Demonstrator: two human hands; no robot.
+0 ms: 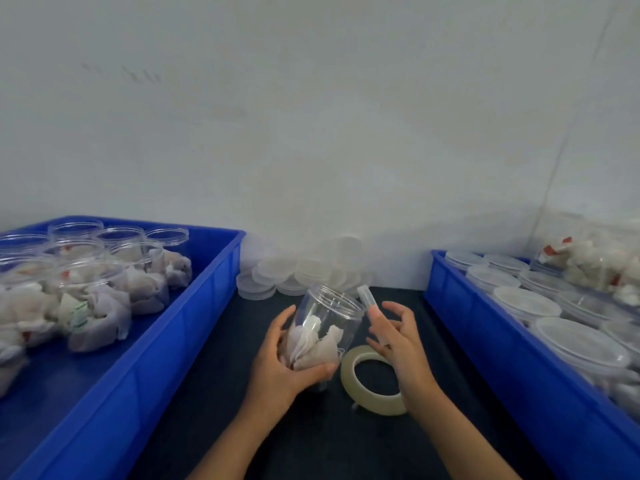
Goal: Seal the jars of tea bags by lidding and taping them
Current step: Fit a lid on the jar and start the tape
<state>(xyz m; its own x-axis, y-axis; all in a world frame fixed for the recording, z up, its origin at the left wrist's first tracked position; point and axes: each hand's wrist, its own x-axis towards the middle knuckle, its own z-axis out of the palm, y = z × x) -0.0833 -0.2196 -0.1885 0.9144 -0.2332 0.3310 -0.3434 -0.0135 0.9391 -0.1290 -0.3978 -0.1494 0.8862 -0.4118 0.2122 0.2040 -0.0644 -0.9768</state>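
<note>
My left hand (pixel 280 362) grips a clear plastic jar (pixel 325 323) with white tea bags in its bottom. The jar is tilted, its open mouth pointing up and away from me. My right hand (pixel 398 337) holds a translucent lid (pixel 367 296) on edge, just right of the jar's rim. A roll of clear tape (pixel 367 379) lies flat on the dark table, under my right wrist and partly hidden by it.
A blue bin (pixel 194 306) at left holds several open jars of tea bags. A blue bin (pixel 502 344) at right holds several lidded jars. A heap of loose lids (pixel 298 271) lies against the white wall. The dark table (pixel 311 441) runs between the bins.
</note>
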